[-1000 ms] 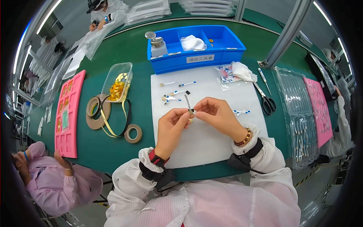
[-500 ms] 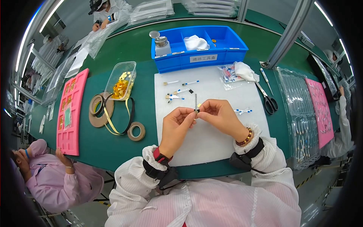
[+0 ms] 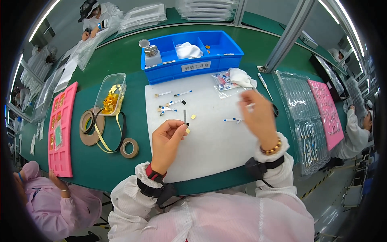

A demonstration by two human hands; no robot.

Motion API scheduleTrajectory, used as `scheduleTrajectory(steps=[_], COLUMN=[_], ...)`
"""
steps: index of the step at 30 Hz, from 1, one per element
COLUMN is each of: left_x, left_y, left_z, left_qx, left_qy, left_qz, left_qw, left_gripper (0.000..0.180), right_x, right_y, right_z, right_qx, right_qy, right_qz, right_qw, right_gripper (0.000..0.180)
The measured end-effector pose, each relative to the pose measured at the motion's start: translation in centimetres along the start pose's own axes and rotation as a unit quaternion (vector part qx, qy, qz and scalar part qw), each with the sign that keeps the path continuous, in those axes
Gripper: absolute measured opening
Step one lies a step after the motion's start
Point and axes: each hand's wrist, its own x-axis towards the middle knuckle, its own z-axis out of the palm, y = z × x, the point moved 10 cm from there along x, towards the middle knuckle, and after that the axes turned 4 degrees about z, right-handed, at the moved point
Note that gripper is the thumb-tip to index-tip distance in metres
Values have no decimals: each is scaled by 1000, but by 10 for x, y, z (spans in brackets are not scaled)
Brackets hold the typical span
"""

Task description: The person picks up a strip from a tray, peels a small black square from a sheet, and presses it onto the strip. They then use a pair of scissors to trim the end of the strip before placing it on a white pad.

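Note:
My left hand (image 3: 167, 139) is closed over the white mat (image 3: 209, 149), thumb and forefinger pinching a small ribbon cable (image 3: 185, 116) with a black end; its grey strip points away from me. One yellow square (image 3: 193, 117) lies just beyond the fingertips, and a second yellow piece (image 3: 188, 130) shows by the thumb. My right hand (image 3: 260, 119) is raised over the mat's right side, its fingers smeared by motion. Behind it shows part of the black scissors handle (image 3: 275, 110). Several ribbon cables (image 3: 183, 93) with blue ends lie farther back, and others (image 3: 230, 119) near my right hand.
At the back stands a blue divided bin (image 3: 193, 66) with a metal-topped bottle and a white cloth. A clear tub (image 3: 121, 86) of yellow pieces, tape rolls (image 3: 130, 148) and a pink tray (image 3: 60, 161) are left. Clear trays (image 3: 287, 86) stand right; co-workers sit on both sides.
My right hand has left the ribbon cable and moved right and away from me. The left still holds the cable. A yellow square now shows beyond the fingertips. The whole view has shifted.

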Motion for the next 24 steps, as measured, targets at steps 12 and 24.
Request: scheduleTrajectory(steps=[12,24], left_x=[3,5], left_y=[6,1], left_z=[-7,-19], left_qx=[-63,-102], left_qy=[48,60], left_qz=[-6,4], left_qw=[997,993], left_gripper=[21,18], right_x=[-16,-22], right_y=[136,140], right_z=[-63,-73], right_qx=[-254,-278], right_qy=[-17,-40], right_qz=[80,150], right_qw=[964,948], right_gripper=[30,31])
